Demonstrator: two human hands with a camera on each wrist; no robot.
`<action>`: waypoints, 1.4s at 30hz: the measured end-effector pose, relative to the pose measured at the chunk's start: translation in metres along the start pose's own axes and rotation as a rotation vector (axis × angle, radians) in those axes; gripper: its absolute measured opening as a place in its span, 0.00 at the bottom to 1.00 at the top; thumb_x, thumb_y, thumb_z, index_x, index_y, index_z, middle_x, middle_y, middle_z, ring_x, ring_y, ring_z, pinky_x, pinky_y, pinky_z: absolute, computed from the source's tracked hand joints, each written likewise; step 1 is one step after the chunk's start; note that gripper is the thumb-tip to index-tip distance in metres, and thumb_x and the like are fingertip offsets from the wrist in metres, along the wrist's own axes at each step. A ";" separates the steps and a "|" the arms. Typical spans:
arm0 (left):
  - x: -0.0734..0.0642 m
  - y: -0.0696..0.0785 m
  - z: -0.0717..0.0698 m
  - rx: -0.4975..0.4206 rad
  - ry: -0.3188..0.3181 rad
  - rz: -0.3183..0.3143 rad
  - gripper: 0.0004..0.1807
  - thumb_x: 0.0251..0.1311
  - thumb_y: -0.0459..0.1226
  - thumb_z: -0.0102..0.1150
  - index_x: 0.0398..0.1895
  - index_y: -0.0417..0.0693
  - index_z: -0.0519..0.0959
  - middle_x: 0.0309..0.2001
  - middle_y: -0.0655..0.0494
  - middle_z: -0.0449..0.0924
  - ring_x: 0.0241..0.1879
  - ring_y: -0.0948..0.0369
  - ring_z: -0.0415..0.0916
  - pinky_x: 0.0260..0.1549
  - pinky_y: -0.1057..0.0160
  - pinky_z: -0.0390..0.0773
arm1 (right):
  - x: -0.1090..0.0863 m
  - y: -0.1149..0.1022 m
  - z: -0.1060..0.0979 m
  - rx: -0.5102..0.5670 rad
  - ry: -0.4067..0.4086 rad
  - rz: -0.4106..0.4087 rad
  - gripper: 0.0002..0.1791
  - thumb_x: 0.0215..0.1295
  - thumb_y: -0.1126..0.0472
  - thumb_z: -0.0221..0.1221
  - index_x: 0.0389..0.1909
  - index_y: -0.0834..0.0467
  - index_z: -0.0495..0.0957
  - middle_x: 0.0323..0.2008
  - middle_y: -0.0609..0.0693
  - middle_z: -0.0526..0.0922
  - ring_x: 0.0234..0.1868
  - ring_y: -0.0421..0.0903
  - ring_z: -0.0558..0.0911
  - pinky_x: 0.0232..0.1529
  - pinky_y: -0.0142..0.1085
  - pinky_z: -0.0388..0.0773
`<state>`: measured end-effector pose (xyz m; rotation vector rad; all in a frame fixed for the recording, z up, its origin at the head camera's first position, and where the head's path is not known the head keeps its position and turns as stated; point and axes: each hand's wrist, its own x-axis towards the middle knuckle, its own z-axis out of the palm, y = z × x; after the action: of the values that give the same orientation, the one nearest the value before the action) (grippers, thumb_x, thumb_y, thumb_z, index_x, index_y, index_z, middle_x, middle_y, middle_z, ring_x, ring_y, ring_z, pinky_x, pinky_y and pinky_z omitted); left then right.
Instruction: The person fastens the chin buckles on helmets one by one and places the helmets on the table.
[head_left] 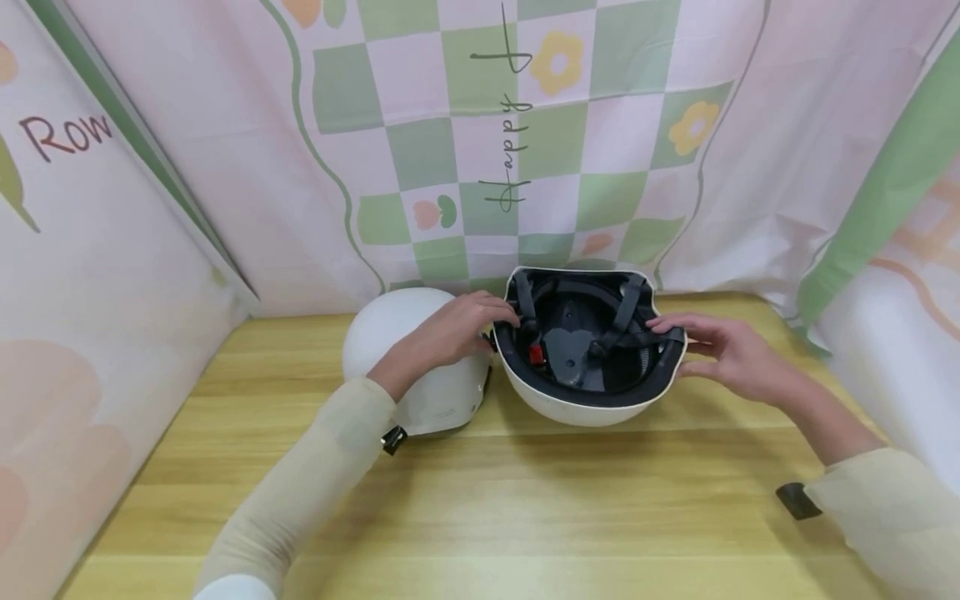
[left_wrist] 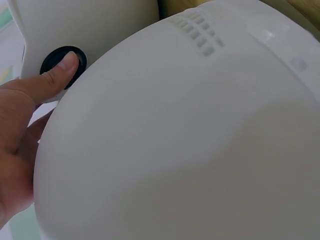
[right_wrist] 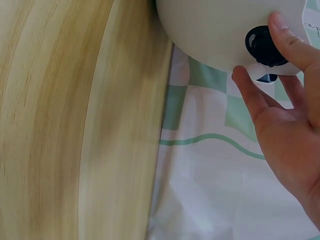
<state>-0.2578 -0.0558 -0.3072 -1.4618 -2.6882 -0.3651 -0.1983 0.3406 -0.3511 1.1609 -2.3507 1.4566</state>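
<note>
A white helmet (head_left: 585,414) lies upturned at the table's back edge, its black padded inside and dark straps facing up. My left hand (head_left: 461,327) grips its left rim; in the left wrist view the thumb presses a round black knob (left_wrist: 63,62) on the shell. At the opposite rim, my right hand (head_left: 738,358) holds the same helmet, with a finger beside another black knob (right_wrist: 265,46) in the right wrist view. A red buckle piece (head_left: 536,354) shows inside. Beneath my left forearm, a second white helmet (head_left: 397,325) rests dome up, close beside the first.
The wooden table (head_left: 480,508) reaches toward me. Behind it hangs a patterned curtain (head_left: 517,142) with green checks, near the upturned helmet. More printed cloth (head_left: 97,275) closes off the left side, and a green-edged curtain (head_left: 885,183) the right.
</note>
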 end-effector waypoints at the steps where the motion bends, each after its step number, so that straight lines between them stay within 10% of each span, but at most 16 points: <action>1: 0.000 0.000 0.000 -0.020 -0.004 -0.007 0.27 0.55 0.28 0.77 0.60 0.43 0.83 0.62 0.50 0.81 0.64 0.51 0.74 0.65 0.56 0.73 | 0.000 0.000 -0.001 0.024 -0.004 0.005 0.32 0.48 0.89 0.67 0.58 0.76 0.76 0.62 0.40 0.82 0.63 0.31 0.78 0.55 0.25 0.77; 8: -0.003 0.000 -0.006 -0.175 -0.034 -0.013 0.28 0.55 0.27 0.76 0.61 0.40 0.81 0.66 0.47 0.78 0.67 0.50 0.71 0.68 0.55 0.69 | -0.004 -0.006 -0.003 0.197 -0.035 0.066 0.30 0.52 0.89 0.64 0.59 0.78 0.74 0.62 0.44 0.82 0.62 0.35 0.80 0.50 0.30 0.83; 42: -0.008 -0.003 -0.007 -0.482 -0.033 -0.015 0.29 0.59 0.31 0.73 0.64 0.44 0.76 0.66 0.50 0.77 0.66 0.56 0.71 0.60 0.51 0.74 | -0.021 -0.009 -0.007 0.308 -0.007 0.006 0.28 0.55 0.92 0.57 0.59 0.80 0.71 0.62 0.52 0.82 0.65 0.41 0.79 0.57 0.32 0.80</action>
<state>-0.2561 -0.0658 -0.3022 -1.5546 -2.7604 -1.0595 -0.1800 0.3557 -0.3515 1.2261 -2.1887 1.8684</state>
